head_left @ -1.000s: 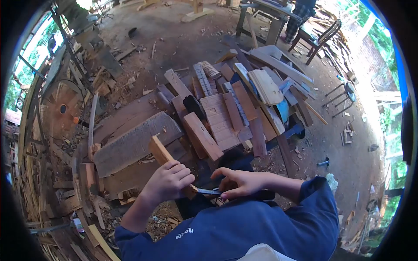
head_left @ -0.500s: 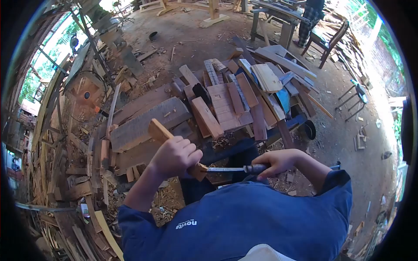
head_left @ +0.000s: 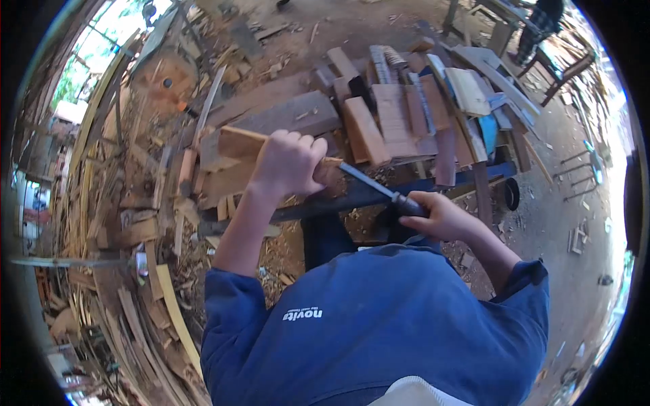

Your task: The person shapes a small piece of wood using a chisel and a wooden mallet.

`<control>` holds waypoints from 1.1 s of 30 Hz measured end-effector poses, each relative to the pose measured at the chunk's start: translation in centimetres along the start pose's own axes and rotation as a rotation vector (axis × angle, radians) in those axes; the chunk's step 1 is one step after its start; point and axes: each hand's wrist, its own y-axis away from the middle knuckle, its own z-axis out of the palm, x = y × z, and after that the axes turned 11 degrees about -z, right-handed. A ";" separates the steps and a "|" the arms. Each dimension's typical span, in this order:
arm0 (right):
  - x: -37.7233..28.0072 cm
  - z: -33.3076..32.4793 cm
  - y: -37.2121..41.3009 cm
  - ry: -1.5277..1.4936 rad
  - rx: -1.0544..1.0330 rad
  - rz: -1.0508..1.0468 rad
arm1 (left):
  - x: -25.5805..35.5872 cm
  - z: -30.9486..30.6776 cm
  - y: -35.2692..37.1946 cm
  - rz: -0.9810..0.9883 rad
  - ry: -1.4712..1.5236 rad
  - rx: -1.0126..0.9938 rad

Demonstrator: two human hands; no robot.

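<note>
My left hand (head_left: 288,164) is closed around a narrow piece of wood (head_left: 245,133), which pokes out on both sides of the fist. A chisel with a long metal blade (head_left: 370,181) and a dark round handle is gripped in my right hand (head_left: 439,215), thumb along the handle. The blade slants up and leftward, its tip right at the wood's near end beside my left fist. Both hands are raised in front of my body, over the near edge of the bench with the wood blocks.
Wood blocks (head_left: 365,132) and boards crowd the bench ahead, with a thick beam (head_left: 298,115) at its left. Offcuts and strips (head_left: 176,311) cover the left side. A black bucket (head_left: 509,194) stands at right, near a small stool (head_left: 592,166). A person (head_left: 538,30) is far off at upper right.
Both hands have moved up and forward with the wood and chisel. The wood has rolled to show its thin edge, and the blade now slants instead of lying level.
</note>
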 end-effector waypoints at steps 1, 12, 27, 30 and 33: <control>0.2 -0.3 -0.2 0.132 0.001 -0.131 | -0.1 -0.2 0.2 -0.021 -0.007 -0.016; -3.1 -4.6 1.4 0.172 -0.303 0.096 | 1.1 -0.7 1.2 0.114 0.225 -0.002; 0.4 -4.8 2.0 -0.155 -0.536 0.178 | 2.7 -1.6 1.7 0.217 0.456 -0.234; 1.0 -3.1 2.3 -0.301 -0.493 0.149 | 2.5 -1.5 2.4 0.132 0.510 -0.207; 0.9 -2.4 2.7 -0.195 -0.456 0.126 | 2.6 -1.4 3.2 0.076 0.524 -0.189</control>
